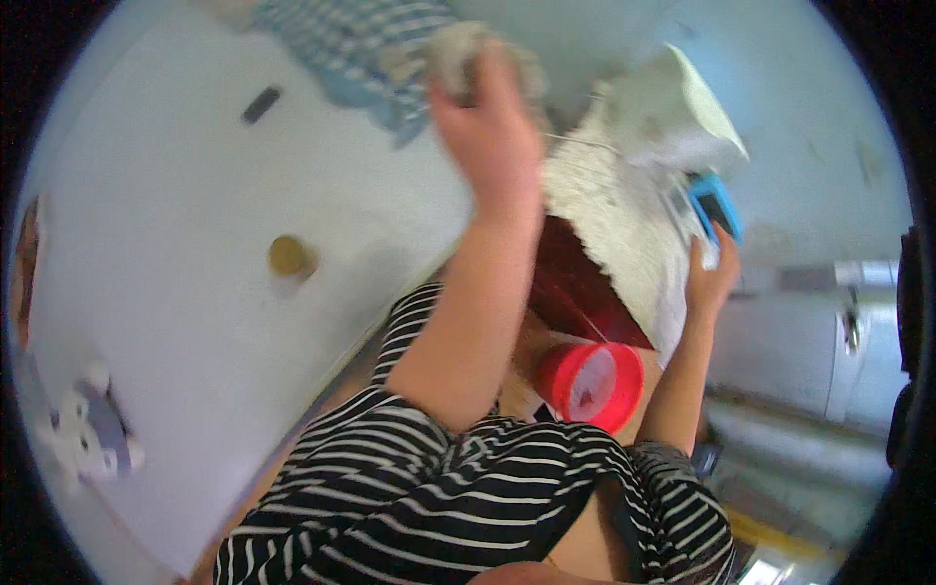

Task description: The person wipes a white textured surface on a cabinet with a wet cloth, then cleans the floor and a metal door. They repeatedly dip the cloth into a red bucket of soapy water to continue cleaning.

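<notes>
My left hand (493, 131) is raised at the top middle, blurred, with its fingers curled round a pale, crumpled bundle (457, 58) that looks like cloth. Behind it lies a blue-and-white checked cloth (351, 44). On the right, my right hand (711, 274) reaches to a bright blue-framed object (715, 208) with a dark face. Its fingertips meet the lower edge of that object, and something white shows between thumb and finger. Whether it grips either one cannot be made out. Under this hand is a white lace-edged cloth (614, 212), draped over a dark red surface (578, 285).
A red bucket (625, 387) stands close before my lap. A white shade-like object (680, 110) tilts beside the wall. The white bed-like surface (183, 256) at left bears a small dark device (261, 104), a round yellow-brown object (287, 256) and a plush toy (95, 435). A door handle (850, 329) shows at right.
</notes>
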Action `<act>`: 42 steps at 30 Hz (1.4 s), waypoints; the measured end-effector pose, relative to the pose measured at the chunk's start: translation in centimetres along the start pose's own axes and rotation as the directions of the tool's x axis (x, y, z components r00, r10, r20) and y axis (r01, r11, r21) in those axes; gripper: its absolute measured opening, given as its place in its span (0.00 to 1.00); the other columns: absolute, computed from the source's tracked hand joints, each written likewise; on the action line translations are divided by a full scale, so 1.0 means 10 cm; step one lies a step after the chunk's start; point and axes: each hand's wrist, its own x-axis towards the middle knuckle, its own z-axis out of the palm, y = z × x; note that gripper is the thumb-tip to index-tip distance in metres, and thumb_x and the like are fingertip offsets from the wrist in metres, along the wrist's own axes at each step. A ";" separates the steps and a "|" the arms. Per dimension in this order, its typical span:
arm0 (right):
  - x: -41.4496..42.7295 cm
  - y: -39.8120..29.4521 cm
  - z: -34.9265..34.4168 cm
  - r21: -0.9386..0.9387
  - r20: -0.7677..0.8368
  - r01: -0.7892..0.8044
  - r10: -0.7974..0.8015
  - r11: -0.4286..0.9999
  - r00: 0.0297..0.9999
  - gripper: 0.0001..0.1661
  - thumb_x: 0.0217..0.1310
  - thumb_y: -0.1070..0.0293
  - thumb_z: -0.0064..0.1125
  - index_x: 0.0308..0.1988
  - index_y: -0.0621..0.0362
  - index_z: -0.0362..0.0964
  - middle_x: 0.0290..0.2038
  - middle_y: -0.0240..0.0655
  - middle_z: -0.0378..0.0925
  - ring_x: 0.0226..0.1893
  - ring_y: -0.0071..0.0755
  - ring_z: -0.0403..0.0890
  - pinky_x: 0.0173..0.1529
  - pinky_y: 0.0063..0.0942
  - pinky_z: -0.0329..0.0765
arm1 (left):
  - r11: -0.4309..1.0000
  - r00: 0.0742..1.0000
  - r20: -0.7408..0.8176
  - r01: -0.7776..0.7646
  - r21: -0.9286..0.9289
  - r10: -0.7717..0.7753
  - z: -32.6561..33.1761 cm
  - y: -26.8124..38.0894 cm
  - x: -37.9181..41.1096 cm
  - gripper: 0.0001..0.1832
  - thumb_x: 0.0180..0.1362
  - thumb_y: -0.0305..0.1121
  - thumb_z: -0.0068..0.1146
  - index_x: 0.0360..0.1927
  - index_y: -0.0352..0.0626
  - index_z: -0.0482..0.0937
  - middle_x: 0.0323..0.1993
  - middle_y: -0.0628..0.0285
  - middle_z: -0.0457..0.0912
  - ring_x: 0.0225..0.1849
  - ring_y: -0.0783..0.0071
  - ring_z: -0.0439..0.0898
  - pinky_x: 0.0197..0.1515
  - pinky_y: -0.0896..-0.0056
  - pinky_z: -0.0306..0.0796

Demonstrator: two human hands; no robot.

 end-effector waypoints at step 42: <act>-0.58 -3.33 1.63 0.708 0.520 0.198 -0.691 0.678 0.502 0.43 0.43 0.56 0.72 0.57 0.60 0.64 0.50 0.47 0.72 0.50 0.52 0.74 0.56 0.40 0.72 | 0.991 0.991 -0.050 -0.125 0.048 0.127 -0.34 0.30 0.51 0.21 0.66 0.42 0.52 0.50 0.32 0.71 0.49 0.57 0.75 0.47 0.69 0.74 0.52 0.71 0.68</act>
